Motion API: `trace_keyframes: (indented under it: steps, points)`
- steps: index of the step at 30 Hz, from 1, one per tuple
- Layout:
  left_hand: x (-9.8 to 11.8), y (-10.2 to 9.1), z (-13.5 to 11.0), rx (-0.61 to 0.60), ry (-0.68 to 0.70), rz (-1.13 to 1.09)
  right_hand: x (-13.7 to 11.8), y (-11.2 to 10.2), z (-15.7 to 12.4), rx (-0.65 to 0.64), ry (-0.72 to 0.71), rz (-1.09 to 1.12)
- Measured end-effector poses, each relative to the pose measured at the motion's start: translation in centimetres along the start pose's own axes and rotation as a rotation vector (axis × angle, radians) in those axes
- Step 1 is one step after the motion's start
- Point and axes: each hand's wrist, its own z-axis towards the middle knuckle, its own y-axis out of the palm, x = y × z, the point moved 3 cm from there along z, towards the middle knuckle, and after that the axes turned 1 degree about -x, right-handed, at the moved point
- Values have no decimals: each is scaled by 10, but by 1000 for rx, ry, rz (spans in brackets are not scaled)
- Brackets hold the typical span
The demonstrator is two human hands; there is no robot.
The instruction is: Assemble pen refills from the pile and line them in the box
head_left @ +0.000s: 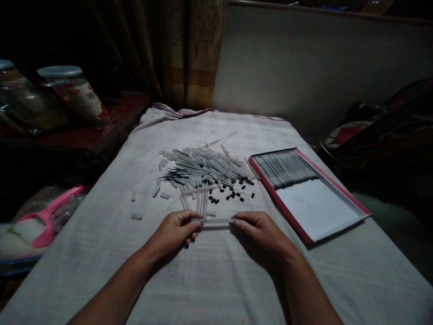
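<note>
Between my two hands a clear pen barrel (217, 221) lies level, just above the cloth. My left hand (179, 228) pinches its left end, and my right hand (259, 225) pinches the right end. Whether a refill sits inside the barrel I cannot tell. Right beyond my hands spreads a loose pile of pen parts (209, 164), with clear barrels and dark-tipped refills. Small black plugs (232, 195) are scattered on the pile's near right side. Several short translucent caps (136, 216) lie to the left.
A shallow red-edged box (280, 196) at the right holds a row of pens (286, 169) over white paper. White cloth (203, 280) covers the table. Jars (72, 92) stand on a dark side table at the left, above a pink plastic tool (50, 219).
</note>
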Motion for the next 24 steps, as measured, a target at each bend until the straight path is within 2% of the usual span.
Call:
trace_keyframes:
  steps: [8, 14, 21, 24]
  points:
    - [0, -2, 0, 38, -25, 19, -1, 5, 6, -32, -69, -72]
    - [2, 0, -1, 58, -29, -8, 1, 5, 7, -42, -101, -19]
    - [6, 2, -2, 60, -22, -39, 1, 3, 9, -29, -118, 14]
    - [6, 3, -1, 71, 9, -65, -2, 5, 8, 23, -107, 22]
